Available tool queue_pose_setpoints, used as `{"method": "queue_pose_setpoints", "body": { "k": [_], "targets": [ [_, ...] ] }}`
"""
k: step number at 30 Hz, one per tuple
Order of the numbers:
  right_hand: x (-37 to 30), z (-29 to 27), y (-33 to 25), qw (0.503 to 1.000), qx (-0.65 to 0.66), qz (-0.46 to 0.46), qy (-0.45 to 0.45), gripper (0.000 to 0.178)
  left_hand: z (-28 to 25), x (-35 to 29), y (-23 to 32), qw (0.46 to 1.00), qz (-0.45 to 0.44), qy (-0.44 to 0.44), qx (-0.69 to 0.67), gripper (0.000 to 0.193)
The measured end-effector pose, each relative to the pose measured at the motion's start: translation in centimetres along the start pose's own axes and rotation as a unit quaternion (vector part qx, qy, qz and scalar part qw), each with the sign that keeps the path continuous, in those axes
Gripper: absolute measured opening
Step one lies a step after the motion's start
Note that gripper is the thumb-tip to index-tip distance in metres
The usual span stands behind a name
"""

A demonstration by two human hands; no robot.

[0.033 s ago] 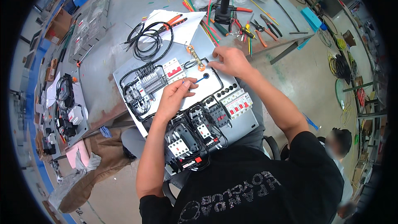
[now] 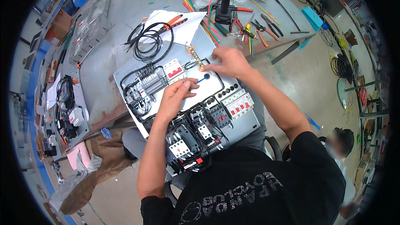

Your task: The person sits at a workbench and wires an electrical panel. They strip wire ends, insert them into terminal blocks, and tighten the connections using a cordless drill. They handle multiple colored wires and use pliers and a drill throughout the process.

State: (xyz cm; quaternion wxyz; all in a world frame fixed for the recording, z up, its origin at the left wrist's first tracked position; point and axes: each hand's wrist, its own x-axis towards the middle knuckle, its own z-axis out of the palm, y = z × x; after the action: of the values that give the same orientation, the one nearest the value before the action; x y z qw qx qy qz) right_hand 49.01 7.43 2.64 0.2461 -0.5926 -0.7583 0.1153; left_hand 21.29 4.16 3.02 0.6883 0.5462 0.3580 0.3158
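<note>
A metal mounting panel (image 2: 160,102) rests tilted across my lap and the table edge, carrying wired electrical parts. Over its middle, my left hand (image 2: 177,93) is closed, thumb against fingers, on a thin blue wire (image 2: 201,79). The wire's far end meets a dark round ring (image 2: 207,76) on the panel; whether it passes through cannot be seen. My right hand (image 2: 231,62) hovers at the panel's upper right, thumb and index finger apart. Its thumb tip is beside the lower end of a brass terminal bar (image 2: 196,56) on orange supports. A red-switched breaker (image 2: 173,71) sits left of that bar.
Contactors (image 2: 179,148) and a row of breakers (image 2: 241,105) fill the panel's near side. Beyond it lie coiled black cable (image 2: 152,43), white paper (image 2: 187,33), a cordless drill (image 2: 225,0) and pliers (image 2: 273,25). Another person (image 2: 343,143) is at the right.
My right hand has shifted slightly left, bringing its thumb closer to the brass bar's lower end. My left hand stays in nearly the same place on the blue wire.
</note>
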Motion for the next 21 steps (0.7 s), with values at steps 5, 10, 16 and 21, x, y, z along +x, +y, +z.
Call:
{"method": "queue_pose_setpoints", "body": {
  "k": [5,10,16,21],
  "targets": [
    [1.2,2.3,-2.8,0.999,-0.042,-0.022,0.009,0.053,0.3,-0.1,0.4,1.0,-0.004,0.0,0.012,0.043],
    [0.4,1.1,-1.1,0.999,0.005,-0.043,0.005,0.048,0.2,-0.2,0.3,1.0,-0.012,-0.004,0.011,0.038],
    [0.7,0.5,-2.6,0.999,-0.009,0.0,-0.032,0.061,0.5,0.0,0.1,1.0,-0.013,0.005,0.02,0.043],
    [1.6,2.3,-2.4,0.998,-0.062,-0.027,0.012,0.056,0.6,0.1,0.3,0.999,-0.013,-0.007,0.028,0.043]
  ]
}}
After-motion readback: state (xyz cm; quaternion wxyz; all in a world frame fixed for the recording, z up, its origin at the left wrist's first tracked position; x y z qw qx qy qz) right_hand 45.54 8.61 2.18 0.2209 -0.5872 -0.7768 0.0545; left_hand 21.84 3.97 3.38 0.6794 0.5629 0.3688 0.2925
